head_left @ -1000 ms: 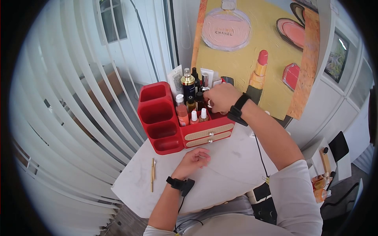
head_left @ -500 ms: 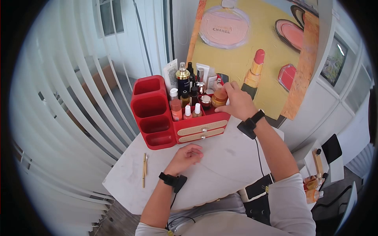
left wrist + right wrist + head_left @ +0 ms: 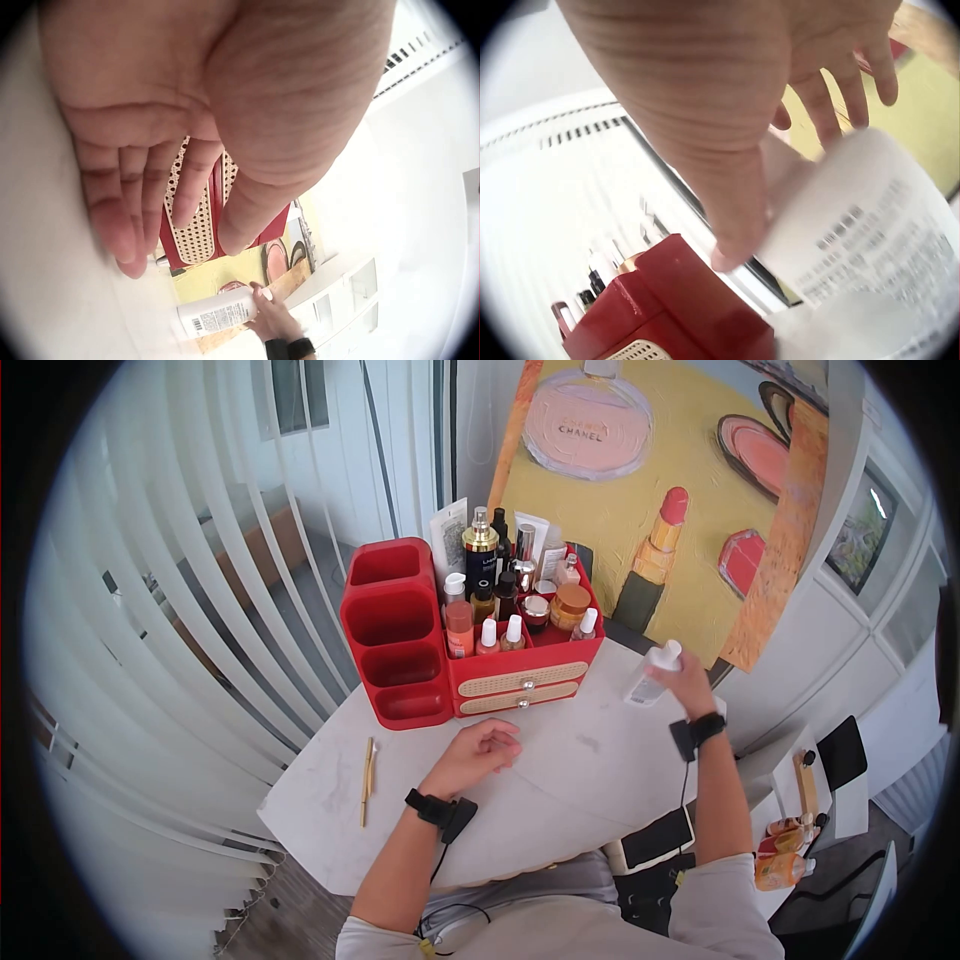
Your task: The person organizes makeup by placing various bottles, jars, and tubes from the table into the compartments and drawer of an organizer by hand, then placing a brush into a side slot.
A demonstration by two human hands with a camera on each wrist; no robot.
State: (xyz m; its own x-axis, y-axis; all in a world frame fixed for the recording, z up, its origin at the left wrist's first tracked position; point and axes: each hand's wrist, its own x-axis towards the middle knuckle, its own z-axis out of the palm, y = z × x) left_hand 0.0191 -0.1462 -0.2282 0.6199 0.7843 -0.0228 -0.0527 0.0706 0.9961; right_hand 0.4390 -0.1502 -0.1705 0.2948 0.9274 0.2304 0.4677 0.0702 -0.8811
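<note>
My right hand holds a white bottle by its upper part, at the right side of the table, tilted. In the right wrist view the thumb and fingers are round the bottle. My left hand rests loosely curled with nothing in it, in front of the red organizer. Bottles, tubes and jars fill the organizer's right part, with an amber jar and a small white-capped bottle at its right end. Its four left compartments hold nothing.
Two thin gold sticks lie at the left of the white table. A large painting stands behind. Vertical blinds hang at the left, and a side stand with orange bottles is at the right.
My right hand has moved from the organizer's right end out to the right and now holds the white bottle. A small white-capped bottle shows at that end. My left hand has hardly moved.
</note>
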